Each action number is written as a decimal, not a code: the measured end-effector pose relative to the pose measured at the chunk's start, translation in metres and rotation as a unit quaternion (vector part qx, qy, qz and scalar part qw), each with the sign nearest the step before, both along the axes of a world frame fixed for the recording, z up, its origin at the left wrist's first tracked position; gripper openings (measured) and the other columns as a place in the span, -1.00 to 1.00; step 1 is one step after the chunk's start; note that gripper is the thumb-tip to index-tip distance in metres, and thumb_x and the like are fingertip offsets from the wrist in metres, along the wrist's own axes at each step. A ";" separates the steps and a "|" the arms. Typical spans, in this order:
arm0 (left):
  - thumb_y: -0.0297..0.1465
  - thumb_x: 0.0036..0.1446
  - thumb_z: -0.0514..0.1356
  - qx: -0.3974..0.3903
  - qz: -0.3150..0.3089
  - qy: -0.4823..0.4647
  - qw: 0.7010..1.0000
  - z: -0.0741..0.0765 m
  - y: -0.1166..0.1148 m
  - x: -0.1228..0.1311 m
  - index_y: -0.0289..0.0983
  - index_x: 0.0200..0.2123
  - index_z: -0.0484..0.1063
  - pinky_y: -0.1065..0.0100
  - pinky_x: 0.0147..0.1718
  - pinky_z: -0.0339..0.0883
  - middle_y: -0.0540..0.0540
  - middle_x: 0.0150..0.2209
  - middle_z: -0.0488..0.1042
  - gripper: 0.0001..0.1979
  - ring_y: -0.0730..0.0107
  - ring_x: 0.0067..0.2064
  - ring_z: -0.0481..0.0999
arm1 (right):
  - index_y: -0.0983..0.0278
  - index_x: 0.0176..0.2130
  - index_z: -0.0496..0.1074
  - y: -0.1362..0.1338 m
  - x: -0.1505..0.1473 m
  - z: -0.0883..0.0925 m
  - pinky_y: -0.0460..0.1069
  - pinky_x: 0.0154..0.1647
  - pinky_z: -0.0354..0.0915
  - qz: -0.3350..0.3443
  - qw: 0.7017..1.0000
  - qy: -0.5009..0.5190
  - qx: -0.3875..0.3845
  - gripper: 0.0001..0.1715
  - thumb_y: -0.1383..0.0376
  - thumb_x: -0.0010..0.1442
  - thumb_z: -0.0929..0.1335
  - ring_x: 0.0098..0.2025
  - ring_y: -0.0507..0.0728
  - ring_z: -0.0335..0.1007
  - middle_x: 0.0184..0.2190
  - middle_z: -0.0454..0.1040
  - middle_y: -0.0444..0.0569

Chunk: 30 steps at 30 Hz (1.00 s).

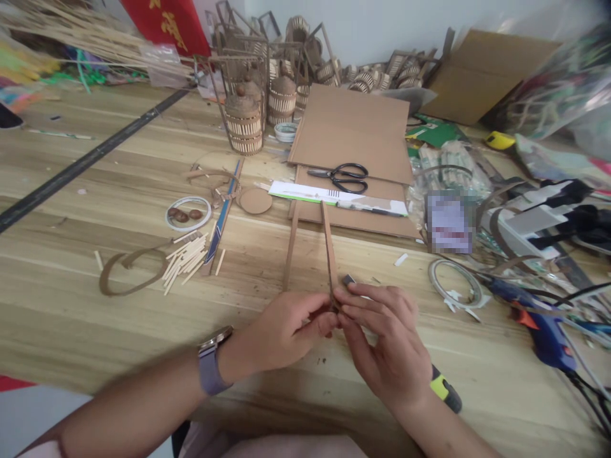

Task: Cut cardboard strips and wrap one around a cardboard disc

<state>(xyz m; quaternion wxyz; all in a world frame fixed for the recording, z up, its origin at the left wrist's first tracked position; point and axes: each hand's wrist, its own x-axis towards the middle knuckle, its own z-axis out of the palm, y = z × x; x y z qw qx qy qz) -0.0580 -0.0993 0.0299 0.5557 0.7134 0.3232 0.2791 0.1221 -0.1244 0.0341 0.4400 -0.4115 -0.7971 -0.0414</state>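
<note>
Clamping left hand (291, 327) and right hand (389, 337) on brown strip (328, 245), jutting forward from grip

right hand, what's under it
From under the heel of the bare right hand, a rounded lime-yellow and black handle pokes out. The rest is covered; I can't tell whether the small dark-grey tip beyond that hand belongs to it.

The strip (329, 245) looks like matt card, the tabletop (119, 191) smooth wood (with faint sheen).
</note>
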 end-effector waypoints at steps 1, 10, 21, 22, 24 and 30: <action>-0.24 0.36 0.01 -0.012 -0.002 -0.010 1.000 -0.001 -0.001 0.000 -0.29 -0.32 0.38 0.42 -0.35 0.26 -0.05 -0.38 0.45 -0.70 0.39 -0.33 0.46 | 0.22 -0.24 0.40 0.000 0.000 0.001 0.13 -0.09 0.30 -0.002 1.000 -0.007 0.006 -0.83 0.49 0.21 0.37 -0.16 0.18 0.57 -0.28 0.67 -0.03; -0.28 0.38 -0.02 -0.123 0.001 -0.060 0.991 0.001 -0.004 0.003 -0.30 -0.22 0.40 0.42 -0.29 0.35 -0.04 -0.37 0.45 -0.73 0.40 -0.30 0.49 | 0.20 -0.23 0.40 -0.002 -0.001 -0.001 0.14 0.02 0.22 -0.019 1.000 -0.020 0.014 -0.85 0.44 0.23 0.39 -0.17 0.14 0.57 -0.29 0.67 -0.10; -0.38 0.39 -0.07 -0.040 0.021 -0.003 0.999 0.000 -0.007 0.004 -0.28 -0.37 0.34 0.48 -0.41 0.23 0.04 -0.48 0.36 -0.70 0.51 -0.44 0.37 | 0.14 -0.22 0.38 -0.002 -0.002 0.003 0.12 0.03 0.20 -0.021 0.999 -0.031 0.010 -0.79 0.47 0.23 0.36 -0.20 0.11 0.60 -0.30 0.68 -0.19; -0.39 0.39 -0.07 -0.032 0.019 0.000 0.999 -0.001 -0.008 0.004 -0.28 -0.37 0.34 0.47 -0.40 0.23 0.04 -0.48 0.36 -0.71 0.51 -0.44 0.37 | 0.15 -0.21 0.37 -0.002 -0.002 0.003 0.13 0.03 0.20 -0.018 1.000 -0.023 0.003 -0.78 0.48 0.23 0.36 -0.20 0.12 0.61 -0.30 0.68 -0.18; -0.42 0.37 -0.06 -0.015 0.017 0.007 1.000 -0.001 -0.008 0.004 -0.27 -0.37 0.34 0.47 -0.39 0.22 0.04 -0.47 0.38 -0.72 0.51 -0.43 0.37 | 0.16 -0.21 0.37 -0.002 -0.002 0.003 0.12 0.03 0.20 -0.012 1.000 -0.013 -0.004 -0.77 0.50 0.22 0.36 -0.20 0.12 0.61 -0.31 0.67 -0.16; -0.45 0.33 -0.04 0.050 0.000 0.037 0.998 0.000 -0.004 0.001 -0.26 -0.40 0.32 0.46 -0.37 0.22 0.01 -0.44 0.41 -0.75 0.47 -0.40 0.40 | 0.17 -0.25 0.36 -0.001 0.000 0.002 0.13 0.02 0.22 -0.018 0.999 0.009 -0.038 -0.80 0.49 0.23 0.34 -0.20 0.14 0.61 -0.33 0.66 -0.13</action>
